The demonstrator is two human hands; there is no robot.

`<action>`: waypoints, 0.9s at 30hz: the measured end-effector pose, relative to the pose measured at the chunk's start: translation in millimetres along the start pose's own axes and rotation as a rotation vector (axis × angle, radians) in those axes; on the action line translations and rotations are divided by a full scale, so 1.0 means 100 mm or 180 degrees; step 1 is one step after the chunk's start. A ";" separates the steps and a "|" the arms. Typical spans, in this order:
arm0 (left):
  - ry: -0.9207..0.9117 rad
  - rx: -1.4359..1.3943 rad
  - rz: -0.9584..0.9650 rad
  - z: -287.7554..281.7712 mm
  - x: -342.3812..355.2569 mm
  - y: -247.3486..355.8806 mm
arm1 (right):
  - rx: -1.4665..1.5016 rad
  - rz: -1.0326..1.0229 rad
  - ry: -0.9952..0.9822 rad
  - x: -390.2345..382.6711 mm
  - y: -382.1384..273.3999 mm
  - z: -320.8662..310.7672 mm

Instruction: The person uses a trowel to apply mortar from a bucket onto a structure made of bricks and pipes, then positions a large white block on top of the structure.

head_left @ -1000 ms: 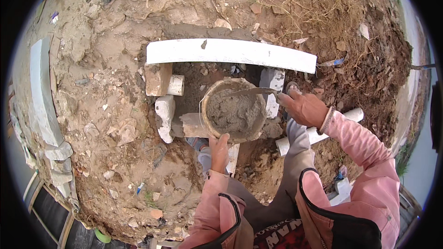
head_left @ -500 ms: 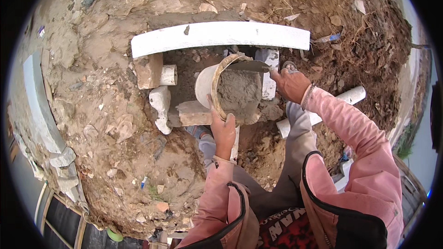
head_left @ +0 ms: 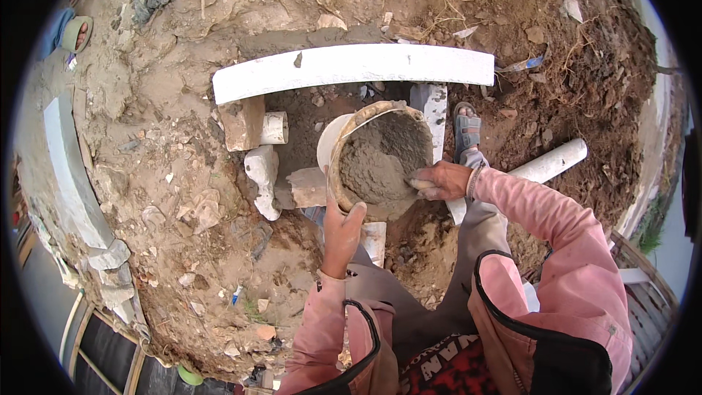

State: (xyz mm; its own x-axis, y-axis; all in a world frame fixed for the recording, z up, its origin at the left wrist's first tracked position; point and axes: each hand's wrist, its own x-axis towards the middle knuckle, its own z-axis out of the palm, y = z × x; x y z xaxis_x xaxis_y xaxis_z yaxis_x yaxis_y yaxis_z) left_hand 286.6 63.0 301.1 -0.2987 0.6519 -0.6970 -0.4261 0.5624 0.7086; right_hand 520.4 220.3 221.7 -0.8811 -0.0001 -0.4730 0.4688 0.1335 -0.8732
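A pale bucket is tilted toward me between my legs, its rim crusted. Thick grey mortar fills much of it. My left hand grips the near left part of the rim, thumb and fingers on either side of the wall. At the bucket's right side, my right hand is closed round the handle of a trowel and lies low against the mortar. The trowel's blade is out of sight, apparently in the mortar or behind the hand.
Beyond the bucket, a long white beam spans several blocks, among them a brown block. A short pipe piece sits beside it. A white pipe lies at right. Another person's sandalled foot shows far left.
My right hand has come down and nearer, and the trowel blade seen across the bucket's top has gone from sight. The bucket's opening faces up more. Another person's foot has appeared at far left.
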 end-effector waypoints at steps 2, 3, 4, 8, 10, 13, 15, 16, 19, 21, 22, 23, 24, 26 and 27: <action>0.0096 -0.0427 -0.0271 -0.01 0.02 -0.04 | 0.0134 0.0292 -0.0190 -0.06 -0.17 -0.22; 0.0181 -0.0680 -0.0493 -0.02 0.04 -0.10 | 0.0214 0.0458 -0.0291 -0.10 -0.23 -0.32; 0.0266 -0.0922 -0.0680 -0.03 0.07 -0.13 | 0.0263 0.0512 -0.0406 -0.12 -0.27 -0.43; 0.0471 -0.1604 -0.0648 0.00 0.19 -0.35 | -0.0068 0.0223 -0.0183 -0.23 -0.61 -1.03; 0.0553 -0.1699 -0.0586 0.04 0.21 -0.39 | 0.0115 0.0241 -0.0154 -0.26 -0.80 -1.43; 0.0457 -0.1674 -0.0588 -0.04 0.17 -0.60 | -0.0516 -0.0114 0.0415 -0.29 -0.89 -1.93; 0.0450 -0.1590 -0.0537 -0.05 0.17 -0.70 | -0.1062 0.0037 0.0740 -0.27 -0.90 -2.25; 0.0518 -0.1550 -0.0495 -0.02 0.16 -0.74 | -0.1237 0.0270 0.0860 -0.24 -0.95 -2.37; 0.0628 -0.1582 -0.0626 0.08 0.10 -0.74 | -0.2768 0.0072 0.1623 -0.17 -0.18 -2.56; 0.0659 -0.1648 -0.0688 0.11 0.08 -0.70 | -0.3114 0.0936 0.1492 -0.13 -0.10 -2.48; 0.0622 -0.1694 -0.0696 0.14 0.07 -0.71 | -0.3300 0.1256 0.1454 -0.16 0.05 -2.41; 0.0615 -0.1714 -0.0696 0.12 0.07 -0.70 | -0.3453 0.1547 0.1421 -0.16 0.09 -2.36; 0.0602 -0.1679 -0.0720 0.11 0.08 -0.69 | -0.3452 0.1568 0.1468 -0.28 0.10 -2.27; 0.0608 -0.1614 -0.0804 0.12 0.08 -0.70 | -0.3111 0.1468 0.1885 -0.60 -0.11 -2.01; 0.0572 -0.1653 -0.0796 0.16 0.10 -0.71 | -0.2948 0.1116 0.1989 -0.78 -0.22 -1.88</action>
State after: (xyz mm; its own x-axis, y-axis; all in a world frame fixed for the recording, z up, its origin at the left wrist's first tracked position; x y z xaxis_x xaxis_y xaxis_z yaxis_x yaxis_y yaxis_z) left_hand 327.6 37.2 245.3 -0.2559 0.4103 -0.8753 -0.8498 0.3362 0.4060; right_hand 566.7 403.5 300.0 -0.7113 0.6329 -0.3057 0.6943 0.7005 -0.1653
